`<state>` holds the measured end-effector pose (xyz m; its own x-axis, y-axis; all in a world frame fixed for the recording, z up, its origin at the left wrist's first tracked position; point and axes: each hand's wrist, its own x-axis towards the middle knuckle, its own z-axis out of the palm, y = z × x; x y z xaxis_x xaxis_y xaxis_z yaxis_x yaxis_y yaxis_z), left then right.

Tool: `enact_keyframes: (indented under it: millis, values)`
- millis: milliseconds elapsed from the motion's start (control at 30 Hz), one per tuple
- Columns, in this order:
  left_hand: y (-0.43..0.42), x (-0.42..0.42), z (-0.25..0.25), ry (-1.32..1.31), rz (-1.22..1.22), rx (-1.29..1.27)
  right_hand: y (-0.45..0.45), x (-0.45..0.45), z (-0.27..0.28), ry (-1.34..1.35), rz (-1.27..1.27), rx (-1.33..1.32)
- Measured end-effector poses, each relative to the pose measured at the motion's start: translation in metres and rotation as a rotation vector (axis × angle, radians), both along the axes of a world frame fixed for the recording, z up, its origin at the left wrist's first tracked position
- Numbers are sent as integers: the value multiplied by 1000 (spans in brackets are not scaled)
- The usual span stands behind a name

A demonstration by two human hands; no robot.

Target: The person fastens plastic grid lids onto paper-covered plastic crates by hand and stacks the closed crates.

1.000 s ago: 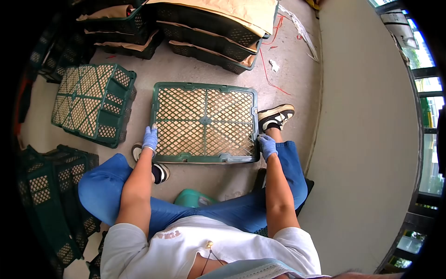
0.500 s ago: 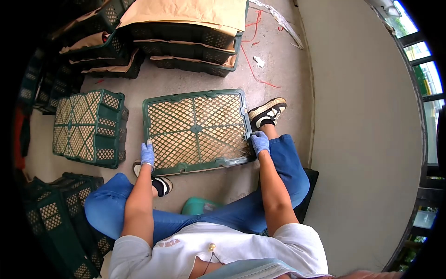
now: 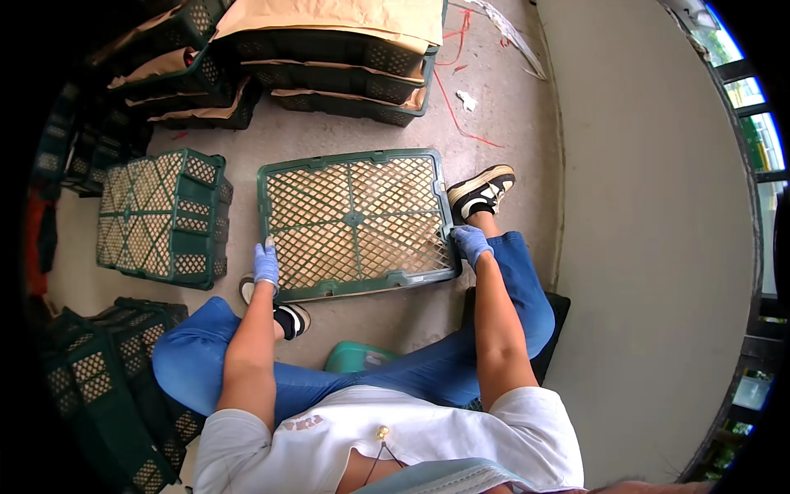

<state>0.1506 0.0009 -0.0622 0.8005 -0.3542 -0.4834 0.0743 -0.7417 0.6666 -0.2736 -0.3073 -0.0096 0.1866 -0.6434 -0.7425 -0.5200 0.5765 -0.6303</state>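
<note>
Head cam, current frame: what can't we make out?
Finger grip of left hand and right hand on the lattice crate: head view, partly hidden by the hands' own backs.
Crate's floor-facing side: head view, hidden by its upward face.
Contents of the stack: head view, covered by brown paper, itself cut off by the top edge.
Teal object's lower part: head view, behind the jeans.
Leftmost crates: head view, lost in the dark border.

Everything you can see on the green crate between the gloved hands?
The green crate looks plastic: rectangular, notched rim, diamond mesh face, ribs meeting at a central hub. Tan material shows through the mesh. Mesh side faces up, turned slightly askew in front of the person; whether that face is lid or base isn't clear. The gloved left grip holds its left edge, the right grip its right edge, near the closer corner.
</note>
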Motion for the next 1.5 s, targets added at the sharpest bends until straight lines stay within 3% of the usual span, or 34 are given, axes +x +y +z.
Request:
enact_keyframes:
  millis: [100, 233, 400, 567, 733, 833, 900, 967, 1333, 1433, 1500]
  values:
    - [0, 2, -6, -31, 9, 2, -3, 5, -11, 462, 430, -522]
    - [-2, 0, -7, -65, 11, 5, -3, 16, 24, 637, 574, -470]
    - [-1, -3, -10, -57, 15, 5, -20, 26, 27, 437, 765, -458]
    - [-3, -2, -9, 6, 120, -115, -20, 43, 8, 699, 875, -521]
    - [-12, -4, -1, 52, 208, -182, -9, 61, 26, 803, 803, -408]
    - [-24, -15, 26, 29, 260, -106, -12, 64, 12, 831, 804, -451]
    - [-22, -12, 18, 16, 260, -101, -14, 68, 11, 865, 929, -409]
    - [-25, -15, 28, 13, 241, -57, -15, 70, 12, 880, 866, -379]
    - [-29, -21, 33, -141, 172, 133, -7, 47, 15, 731, 682, -437]
    - [-38, -30, 66, -33, 165, 105, -19, 18, -9, 375, 661, -472]
    - [-32, -26, 50, -124, 153, 118, -11, -1, -13, 122, 268, -309]
